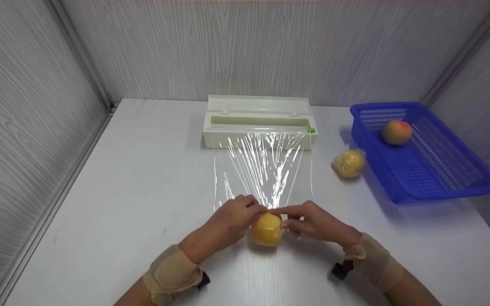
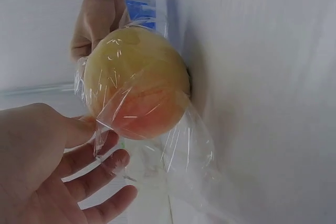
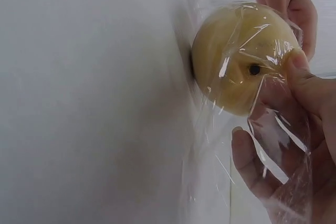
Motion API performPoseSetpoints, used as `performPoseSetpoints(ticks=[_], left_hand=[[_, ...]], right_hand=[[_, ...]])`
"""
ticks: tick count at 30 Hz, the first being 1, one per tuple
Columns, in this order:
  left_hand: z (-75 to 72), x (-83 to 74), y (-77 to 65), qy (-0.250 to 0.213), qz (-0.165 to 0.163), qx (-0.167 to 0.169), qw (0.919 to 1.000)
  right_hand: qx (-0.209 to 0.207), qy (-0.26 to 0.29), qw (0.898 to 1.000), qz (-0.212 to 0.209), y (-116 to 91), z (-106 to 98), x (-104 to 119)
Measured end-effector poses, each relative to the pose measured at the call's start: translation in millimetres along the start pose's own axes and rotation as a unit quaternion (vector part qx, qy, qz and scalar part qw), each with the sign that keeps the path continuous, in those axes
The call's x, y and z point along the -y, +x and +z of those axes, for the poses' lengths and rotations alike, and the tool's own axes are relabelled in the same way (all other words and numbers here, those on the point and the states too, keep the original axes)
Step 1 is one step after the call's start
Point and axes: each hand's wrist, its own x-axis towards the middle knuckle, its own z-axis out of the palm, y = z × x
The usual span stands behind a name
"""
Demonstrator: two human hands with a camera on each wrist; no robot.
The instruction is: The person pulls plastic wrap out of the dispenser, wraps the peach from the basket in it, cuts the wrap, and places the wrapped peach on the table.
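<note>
A yellow peach (image 1: 267, 231) with a red blush sits on the table, wrapped in clear cling film (image 2: 128, 108). The film (image 1: 266, 170) stretches in creases from the peach back to a white dispenser box (image 1: 260, 139). My left hand (image 1: 233, 216) is at the peach's left side, pinching film between thumb and index finger, its other fingers spread loosely. On the opposite side, my right hand (image 1: 313, 223) has its thumb (image 3: 300, 69) against the wrapped peach, with film gathered between thumb and fingers. A dark pit shows on the peach's right side in the right wrist view.
The dispenser's lid (image 1: 257, 104) stands raised, and a green slider (image 1: 311, 130) sits at its right end. Right of it lies another wrapped fruit (image 1: 350, 163), beside a blue plastic basket (image 1: 398, 187) holding one unwrapped peach (image 1: 397, 132). Grey wood-grain panels enclose the table.
</note>
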Motion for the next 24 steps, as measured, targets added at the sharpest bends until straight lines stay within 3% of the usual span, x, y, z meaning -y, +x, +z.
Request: performPoseSetpoints(ticks=[4,8,13,19,22,24], left_hand=[[-3.9,-3.3,0.5,-0.020,-0.024,0.033,0.9990],[-6.1,-7.4,-0.1,0.012,-0.047,0.060,0.9970],[-4.4,-8.4,2.0,0.065,-0.028,0.043,0.9965],[-4.2,-2.9,6.9,0.031,-0.031,0.034,0.9985],[-4.8,0.8,10.1,0.016,-0.039,0.042,0.9982],[-5.5,2.6,12.5,0.011,-0.049,0.055,0.9973]], right_hand=[[0.006,-0.004,1.000,0.009,0.1,0.2,-0.4],[0.004,-0.014,1.000,0.000,0.4,-0.3,1.3],[0.005,-0.023,1.000,-0.006,0.9,-2.1,3.3],[0.011,-0.024,1.000,0.002,-0.3,-3.5,1.9],[-0.026,-0.081,0.996,-0.033,-0.7,-1.8,3.7],[-0.071,-0.153,0.983,-0.077,-0.9,0.5,6.9]])
